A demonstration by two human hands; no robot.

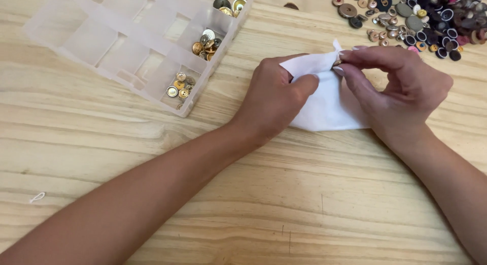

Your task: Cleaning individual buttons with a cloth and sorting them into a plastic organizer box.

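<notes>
You are holding a white cloth [327,100] between both hands over the pale wooden table [243,194]. Your left hand [274,100] is pinching the cloth's left edge, thumb pressed against curled fingers, which looks meant to keep the fabric taut and anchored. Your right hand [401,87] is closing thumb and fingertips together at the cloth's upper corner, where a small dark-gold object [337,63] is peeking out; it may be a button being rubbed through the fabric, but it is too small to tell. The lower part of the cloth is resting on the table, between your two hands.

The clear plastic compartment box [91,41] is sitting to your upper left, well apart from the cloth. Only the compartments along its right side are holding gold and brass buttons [205,41]; the rest are showing bare. That grouping suggests sorting by colour.

A loose heap of mixed buttons [416,21], dark, silver and pink, is lying at upper right, near your right hand and so easy to reach.

A small white thread scrap [37,197] is lying at the left edge of the table.
</notes>
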